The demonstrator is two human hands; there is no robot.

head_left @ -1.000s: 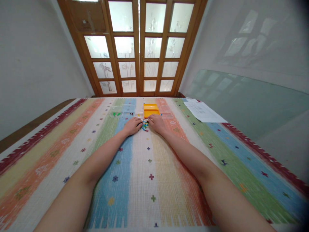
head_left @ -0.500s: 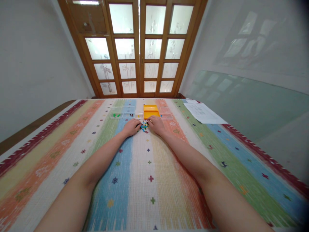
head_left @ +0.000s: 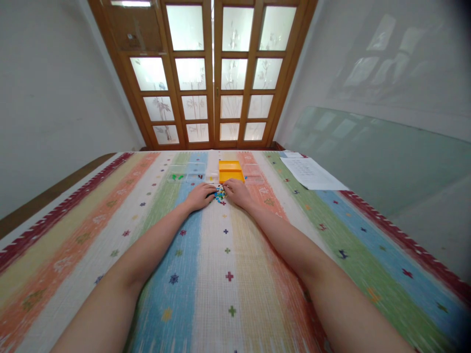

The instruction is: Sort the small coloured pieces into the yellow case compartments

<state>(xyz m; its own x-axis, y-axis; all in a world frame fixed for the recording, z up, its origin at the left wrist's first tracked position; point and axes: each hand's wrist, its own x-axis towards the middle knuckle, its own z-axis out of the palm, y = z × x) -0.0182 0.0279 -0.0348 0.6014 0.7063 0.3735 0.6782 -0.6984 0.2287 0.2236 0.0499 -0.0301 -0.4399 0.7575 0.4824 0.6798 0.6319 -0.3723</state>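
A small pile of mixed coloured pieces [head_left: 220, 194], mostly blue, yellow, green and dark, lies on the tablecloth between my hands. At its left edge is my left hand [head_left: 199, 196], its fingers stretched toward the pieces and slightly apart from the thumb. My right hand [head_left: 238, 192] is at the right edge with bent fingers pressed together over the pieces; what they hold, if anything, is too small to make out. Just behind stands an orange box [head_left: 231, 164] with two sections. A clear compartment tray [head_left: 187, 182] to its left has green, dark red and yellow pieces in separate compartments.
Another clear tray [head_left: 254, 180] sits right of the orange box, with a blue piece at its left end. Printed papers [head_left: 312, 174] lie at the table's right side. A striped tablecloth [head_left: 213, 274] covers the table; wooden glazed doors [head_left: 214, 98] stand beyond it.
The view has shifted very slightly. Both hands stay at the pile, with only small finger movements; the boxes and trays keep their places.
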